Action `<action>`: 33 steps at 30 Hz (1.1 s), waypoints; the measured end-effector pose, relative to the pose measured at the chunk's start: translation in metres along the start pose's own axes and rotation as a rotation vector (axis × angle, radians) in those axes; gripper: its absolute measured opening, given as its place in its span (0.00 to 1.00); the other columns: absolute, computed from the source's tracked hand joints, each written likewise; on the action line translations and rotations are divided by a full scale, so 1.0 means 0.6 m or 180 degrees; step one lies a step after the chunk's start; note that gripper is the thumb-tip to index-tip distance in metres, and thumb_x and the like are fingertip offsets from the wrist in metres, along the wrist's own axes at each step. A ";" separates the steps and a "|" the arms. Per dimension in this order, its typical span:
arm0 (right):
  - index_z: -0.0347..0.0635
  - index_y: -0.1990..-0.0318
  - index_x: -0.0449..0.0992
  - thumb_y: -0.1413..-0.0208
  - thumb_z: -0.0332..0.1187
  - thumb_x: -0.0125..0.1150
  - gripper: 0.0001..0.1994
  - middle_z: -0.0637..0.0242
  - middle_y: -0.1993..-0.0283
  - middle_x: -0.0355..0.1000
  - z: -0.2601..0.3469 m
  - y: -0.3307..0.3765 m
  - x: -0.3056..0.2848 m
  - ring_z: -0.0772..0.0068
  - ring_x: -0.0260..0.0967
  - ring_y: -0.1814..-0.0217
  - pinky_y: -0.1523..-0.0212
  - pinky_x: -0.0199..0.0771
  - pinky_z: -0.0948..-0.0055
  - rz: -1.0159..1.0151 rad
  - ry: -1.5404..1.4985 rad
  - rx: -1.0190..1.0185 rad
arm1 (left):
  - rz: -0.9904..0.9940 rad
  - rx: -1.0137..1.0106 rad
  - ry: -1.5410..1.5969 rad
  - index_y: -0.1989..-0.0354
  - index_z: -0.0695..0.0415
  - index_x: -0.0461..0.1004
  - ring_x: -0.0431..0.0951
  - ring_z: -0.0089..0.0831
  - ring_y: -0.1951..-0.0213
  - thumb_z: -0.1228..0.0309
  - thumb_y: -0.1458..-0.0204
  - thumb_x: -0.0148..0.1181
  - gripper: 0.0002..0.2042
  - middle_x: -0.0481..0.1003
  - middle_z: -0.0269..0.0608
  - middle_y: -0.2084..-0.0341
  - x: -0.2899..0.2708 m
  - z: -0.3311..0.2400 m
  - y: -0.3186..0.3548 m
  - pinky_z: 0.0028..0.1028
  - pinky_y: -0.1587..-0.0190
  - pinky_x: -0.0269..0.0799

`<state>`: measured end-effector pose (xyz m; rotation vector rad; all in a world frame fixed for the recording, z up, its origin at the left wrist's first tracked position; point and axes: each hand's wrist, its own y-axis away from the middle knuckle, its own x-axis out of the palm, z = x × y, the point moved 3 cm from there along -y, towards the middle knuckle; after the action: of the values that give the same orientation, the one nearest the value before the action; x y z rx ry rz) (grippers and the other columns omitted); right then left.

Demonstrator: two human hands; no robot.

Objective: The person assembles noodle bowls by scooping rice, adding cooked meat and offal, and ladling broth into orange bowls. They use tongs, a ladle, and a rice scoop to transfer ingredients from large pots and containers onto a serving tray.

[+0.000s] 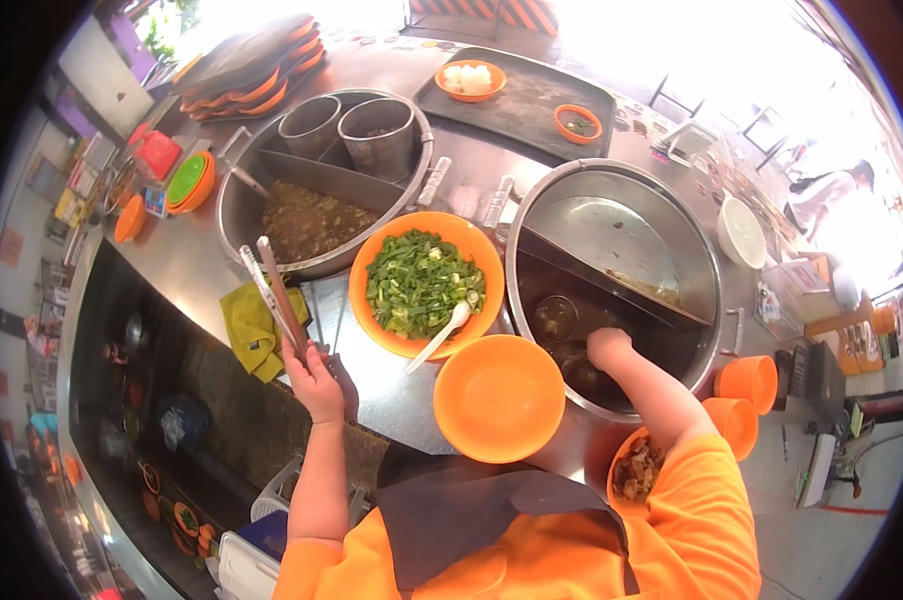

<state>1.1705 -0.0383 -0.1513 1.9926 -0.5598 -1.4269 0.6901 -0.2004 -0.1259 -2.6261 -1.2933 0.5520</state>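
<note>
My left hand (314, 382) is closed around metal tongs (271, 292), their tips pointing up and away beside a yellow-green cloth (243, 330). Over the dark broth in the front part of the right divided pot (519, 330), my right hand (609, 347) is closed; what its fingers hold is hidden. A round dark shape lies just below that hand. Between my hands, chopped greens (411, 280) fill a large orange bowl (363, 318) with a white spoon (441, 340) on its edge. Closer to me sits an empty orange bowl (498, 398).
Brown stew with a ladle handle fills part of the left divided pot (233, 225). Behind stands a dark tray (531, 105) with two small orange bowls. Stacked trays (251, 70) rise far left. Orange bowl stacks (746, 385) and a bowl of brown pieces (639, 470) flank my right arm.
</note>
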 end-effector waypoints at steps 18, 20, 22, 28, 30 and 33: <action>0.41 0.55 0.82 0.45 0.30 0.55 0.13 0.55 0.49 0.77 -0.048 -0.023 0.017 0.54 0.76 0.47 0.51 0.78 0.62 -0.0224 -0.0496 0.0518 | 0.0135 0.0101 -0.0403 0.34 0.67 0.57 0.77 0.30 0.59 0.71 0.35 0.47 0.23 0.74 0.50 0.52 -0.001 0.017 -0.005 0.27 0.57 0.75; 0.41 0.54 0.82 0.44 0.30 0.54 0.14 0.55 0.48 0.77 -0.060 -0.028 0.022 0.54 0.75 0.46 0.50 0.78 0.62 -0.0129 -0.0583 0.0687 | 0.0147 0.0138 -0.0399 0.34 0.67 0.57 0.77 0.29 0.59 0.71 0.35 0.47 0.23 0.73 0.50 0.52 0.000 0.016 -0.006 0.26 0.57 0.75; 0.41 0.53 0.82 0.44 0.30 0.54 0.14 0.55 0.47 0.76 -0.081 -0.034 0.030 0.55 0.75 0.44 0.49 0.78 0.62 -0.0176 -0.0718 0.0934 | 0.0141 0.0137 -0.0373 0.34 0.66 0.57 0.77 0.29 0.59 0.71 0.35 0.47 0.23 0.73 0.49 0.52 0.000 0.017 -0.006 0.26 0.57 0.75; 0.45 0.49 0.80 0.41 0.33 0.54 0.15 0.61 0.42 0.74 -0.127 -0.053 0.053 0.61 0.73 0.40 0.49 0.77 0.65 -0.0006 -0.0529 0.1225 | 0.0142 0.0071 -0.0318 0.34 0.67 0.57 0.76 0.29 0.57 0.71 0.35 0.47 0.23 0.72 0.49 0.52 0.000 0.017 -0.004 0.26 0.56 0.74; 0.45 0.49 0.80 0.41 0.32 0.54 0.15 0.61 0.42 0.74 -0.124 -0.053 0.053 0.61 0.73 0.41 0.49 0.77 0.65 -0.0068 -0.0686 0.1318 | 0.0150 0.0035 -0.0226 0.34 0.67 0.57 0.76 0.29 0.56 0.71 0.35 0.47 0.23 0.72 0.49 0.51 0.001 0.018 -0.005 0.26 0.56 0.74; 0.42 0.53 0.82 0.43 0.31 0.52 0.15 0.56 0.46 0.76 -0.094 -0.046 0.047 0.55 0.74 0.44 0.48 0.77 0.63 -0.0314 -0.0641 0.0955 | 0.0157 -0.0036 -0.0201 0.34 0.67 0.57 0.76 0.29 0.55 0.71 0.35 0.47 0.23 0.71 0.48 0.51 0.000 0.020 -0.006 0.26 0.55 0.74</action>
<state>1.2327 -0.0238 -0.1770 2.1429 -0.8151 -1.7000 0.6829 -0.1983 -0.1360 -2.6768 -1.2556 0.6420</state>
